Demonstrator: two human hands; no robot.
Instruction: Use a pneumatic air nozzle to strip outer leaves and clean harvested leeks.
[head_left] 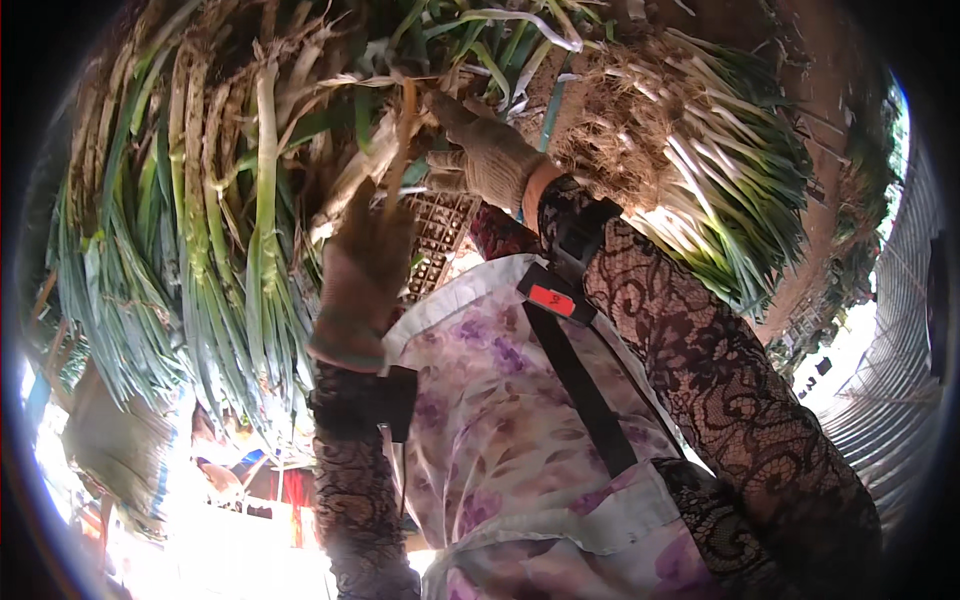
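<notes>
I see the right hand (492, 155) half open, but cannot tell whether the left hand (362, 275) grips the pale leek stalk (362, 170) just beside it, which a hard pull might break.

Stalk heap (225, 215) lay left, sack (125, 440) below its leaf ends (160, 330) in view. Second stalk heap (730, 170) lay right, roots (612, 135) toward the middle. Crate-like lattice (437, 240) sat between heaps, before the apron (500, 370); left hand (365, 270) at its left edge, right hand (490, 155) just beyond.
</notes>
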